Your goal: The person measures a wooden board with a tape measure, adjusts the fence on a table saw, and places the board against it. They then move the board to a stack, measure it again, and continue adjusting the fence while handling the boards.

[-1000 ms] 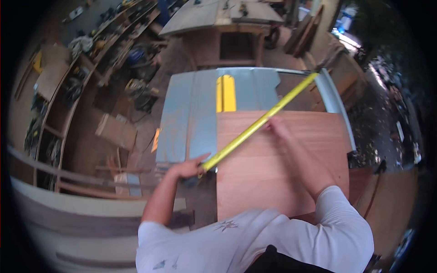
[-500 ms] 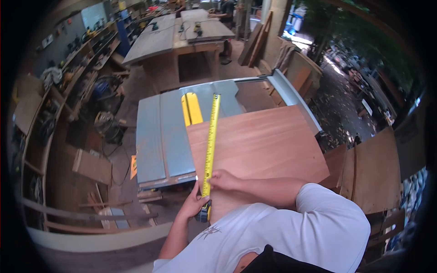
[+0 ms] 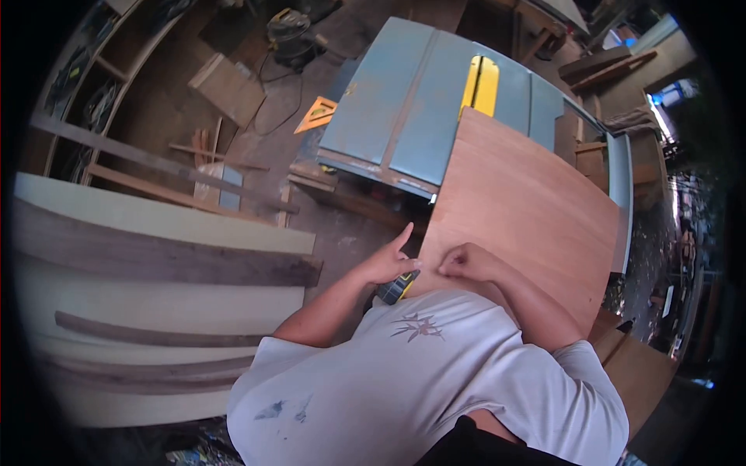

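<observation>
My left hand [image 3: 385,262] grips a black-and-yellow tape measure [image 3: 397,288] beside the near left edge of a reddish-brown plywood sheet [image 3: 528,198]. Its index finger points outward, and no drawn-out blade shows. My right hand [image 3: 468,262] is over the sheet's near left part, just right of the tape measure. Its fingers are curled together; whatever they may hold is hidden. The plywood rests over the blue-grey table saw top [image 3: 388,93], partly covering the yellow throat plate [image 3: 480,84].
An orange speed square [image 3: 317,115] lies at the saw's left edge. Long boards [image 3: 163,245] lie to my left. A shop vacuum [image 3: 291,35] stands on the floor beyond, near a leaning wooden panel [image 3: 228,89]. Shelves [image 3: 105,101] line the far left.
The tape blade, stretched along the plywood before, is back in its case. My right hand has come off the blade. My view has tilted down and turned left.
</observation>
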A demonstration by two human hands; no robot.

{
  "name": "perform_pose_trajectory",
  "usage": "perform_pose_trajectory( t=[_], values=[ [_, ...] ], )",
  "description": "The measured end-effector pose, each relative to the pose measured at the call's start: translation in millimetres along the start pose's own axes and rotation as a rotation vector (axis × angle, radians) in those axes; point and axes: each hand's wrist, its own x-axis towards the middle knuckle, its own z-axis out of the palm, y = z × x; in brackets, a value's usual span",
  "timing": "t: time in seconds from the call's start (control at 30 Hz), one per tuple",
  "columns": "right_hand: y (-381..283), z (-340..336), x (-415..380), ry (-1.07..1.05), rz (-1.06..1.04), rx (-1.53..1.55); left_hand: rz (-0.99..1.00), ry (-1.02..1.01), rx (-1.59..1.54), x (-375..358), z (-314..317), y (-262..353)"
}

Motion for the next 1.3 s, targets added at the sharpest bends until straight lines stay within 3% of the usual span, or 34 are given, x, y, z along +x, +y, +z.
perform_pose_trajectory(
  t=[0.07,0.13,0.17,0.2,0.27,0.33,0.37,0.5,0.57,0.8,0.87,0.97,1.07,1.13,1.2,1.23,1.27,1.3],
  values=[
    [9,-4,-11,0.352,-0.188,0.057,-0.063,0.046,0.021,-14,-12,-2],
    [31,-29,-17,0.702,-0.168,0.018,-0.064,0.165,-0.075,-17,-48,-14],
    [83,-71,-12,0.959,-0.138,-0.015,0.028,0.463,0.028,-4,-100,-29],
    [106,-98,-18,1.019,-0.078,-0.038,0.04,0.562,-0.036,-6,-125,-17],
    [124,-144,-36,1.236,0.061,-0.408,0.041,0.788,-0.091,15,-193,-38],
    [136,-165,-44,1.259,0.154,-0.487,0.074,0.901,-0.274,51,-269,-81],
    [142,-169,-51,1.266,0.251,-0.571,0.031,0.932,-0.4,89,-332,-138],
    [134,-177,-58,1.154,0.324,-0.503,0.03,1.293,-0.484,121,-378,-117],
    [128,-181,-58,1.061,0.354,-0.475,0.028,1.342,-0.478,143,-400,-124],
    [141,-184,-59,1.026,0.419,-0.576,0.007,1.525,-0.407,186,-400,-106],
    [134,-186,-59,0.996,0.403,-0.532,-0.021,1.452,-0.276,193,-414,-119],
    [128,-184,-60,0.996,0.447,-0.532,0.119,1.382,-0.074,201,-410,-123],
    [126,-182,-61,1.012,0.449,-0.546,0.312,1.381,-0.2,199,-409,-147],
    [128,-177,-62,1.044,0.461,-0.543,0.426,1.467,-0.395,181,-359,-138],
    [117,-176,-61,1.031,0.51,-0.556,0.543,1.515,-0.24,153,-284,-121],
    [122,-176,-63,1.031,0.497,-0.59,0.484,1.52,-0.251,136,-250,-99],
    [120,-177,-64,1.031,0.496,-0.596,0.46,1.517,-0.147,129,-244,-137],
    [117,-174,-65,1.031,0.506,-0.592,0.392,1.506,-0.094,115,-210,-135]
  ],
)
